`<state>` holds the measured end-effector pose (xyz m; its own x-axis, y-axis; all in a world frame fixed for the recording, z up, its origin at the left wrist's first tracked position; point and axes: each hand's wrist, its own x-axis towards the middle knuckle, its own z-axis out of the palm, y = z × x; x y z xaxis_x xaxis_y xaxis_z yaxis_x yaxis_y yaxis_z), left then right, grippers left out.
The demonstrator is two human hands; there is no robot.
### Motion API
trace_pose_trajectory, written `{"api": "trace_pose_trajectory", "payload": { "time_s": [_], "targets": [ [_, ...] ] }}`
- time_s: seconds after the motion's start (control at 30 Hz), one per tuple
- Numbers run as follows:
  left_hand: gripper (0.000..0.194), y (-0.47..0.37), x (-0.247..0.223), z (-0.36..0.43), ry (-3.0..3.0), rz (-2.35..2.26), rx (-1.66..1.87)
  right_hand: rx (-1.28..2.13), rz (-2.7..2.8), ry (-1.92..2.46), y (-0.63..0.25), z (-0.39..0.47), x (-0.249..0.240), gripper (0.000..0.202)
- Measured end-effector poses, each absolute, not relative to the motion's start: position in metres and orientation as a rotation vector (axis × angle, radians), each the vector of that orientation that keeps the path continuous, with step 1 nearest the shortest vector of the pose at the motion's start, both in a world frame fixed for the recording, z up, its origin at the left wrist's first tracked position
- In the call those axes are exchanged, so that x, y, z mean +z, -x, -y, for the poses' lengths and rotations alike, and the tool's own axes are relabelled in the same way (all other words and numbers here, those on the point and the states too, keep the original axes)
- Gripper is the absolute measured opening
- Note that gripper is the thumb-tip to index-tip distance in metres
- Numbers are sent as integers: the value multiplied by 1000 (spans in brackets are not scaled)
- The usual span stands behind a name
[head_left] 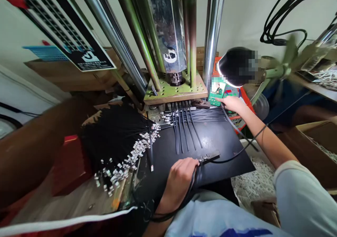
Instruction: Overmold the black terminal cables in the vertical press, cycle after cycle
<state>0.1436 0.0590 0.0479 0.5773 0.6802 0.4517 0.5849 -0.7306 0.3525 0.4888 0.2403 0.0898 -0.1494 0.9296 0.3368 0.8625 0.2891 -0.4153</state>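
Near the front of the black work surface [221,135], my left hand [181,173] is closed round black cables, beside a flat metal tool [210,157]. My right hand [233,103] reaches to the right of the press, its index finger extended onto a green card with a photo [217,89]. A black cable [233,124] hangs below that hand; whether its other fingers hold it is hard to tell. Several black strips [188,131] run from under the press plate [176,91] toward me. More thin strips with white ends lie sideways behind them.
A big pile of black cables [113,131] with white tips lies on the left, beside a red box [70,166]. Steel columns [214,26] flank the press. A lamp [237,66] and a fan [284,68] stand at right, above a bin of white scraps [252,180].
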Motion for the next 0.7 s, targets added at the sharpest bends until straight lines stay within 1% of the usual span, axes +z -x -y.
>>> {"api": "trace_pose_trajectory", "payload": {
  "time_s": [0.1,0.17,0.3,0.4,0.5,0.6,0.63,0.7],
  "targets": [
    [21,-134,50,-61,-2657,-947,933,111,1897,1649,-503,-233,100,32],
    [22,-127,46,-62,-2652,-957,940,154,1739,1580,-504,-209,100,37],
    [29,-123,29,-61,-2575,-1084,901,326,1480,1316,-477,-138,90,23],
    [24,-130,22,-59,-2535,-1086,932,225,1220,1061,-454,-86,89,12],
    [18,-137,22,-58,-2454,-1116,972,74,1022,860,-448,-49,97,9],
    [15,-138,27,-57,-2299,-1205,990,1,1190,943,-443,-27,94,4],
    [15,-138,28,-57,-2248,-1223,987,43,1307,1008,-437,-23,88,5],
    [15,-136,32,-58,-2166,-1239,951,234,1557,1142,-417,-21,71,15]
  ]
}}
